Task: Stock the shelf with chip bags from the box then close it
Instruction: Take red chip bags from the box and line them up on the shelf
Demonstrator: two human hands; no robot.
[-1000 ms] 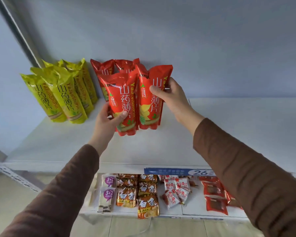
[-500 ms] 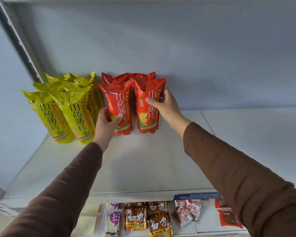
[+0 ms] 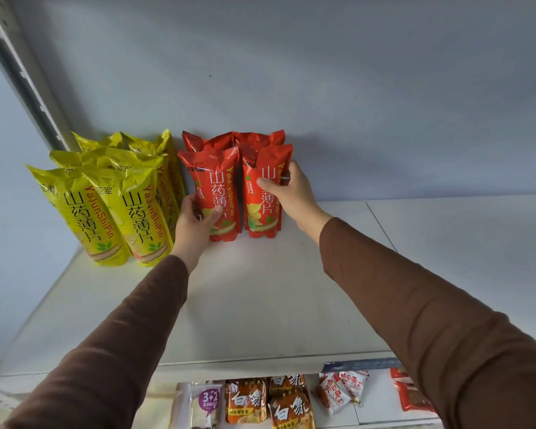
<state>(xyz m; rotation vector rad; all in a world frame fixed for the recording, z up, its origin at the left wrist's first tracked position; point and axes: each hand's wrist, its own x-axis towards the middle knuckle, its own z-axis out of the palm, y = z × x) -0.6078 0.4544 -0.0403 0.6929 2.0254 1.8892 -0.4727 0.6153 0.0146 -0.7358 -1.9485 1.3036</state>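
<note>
Your left hand point(image 3: 195, 226) is wrapped round the lower part of the left red chip bag point(image 3: 218, 193), thumb across its front face and fingers behind its left edge. Your right hand point(image 3: 287, 193) is clamped on the right red chip bag point(image 3: 262, 196) higher up, thumb on the printed front, fingers curled round its right side. Both bags stand upright on the shelf point(image 3: 260, 305), bases on the white board, touching each other in front of two more red bags point(image 3: 251, 139) against the back wall. Just to their left stands the block of yellow chip bags point(image 3: 121, 205), close beside your left hand.

These bags look light, puffed with air, and glossy, so expect them to be soft, slippery and easy to tip. The chips inside are likely fragile; squeeze no harder than needed. Hold them at mid-height across the width, as you do now, not by the crimped top seal, which would let them swing.

Below the shelf's front edge, a lower shelf point(image 3: 381, 400) carries other snack packets point(image 3: 287, 404). The box is not in view.
</note>
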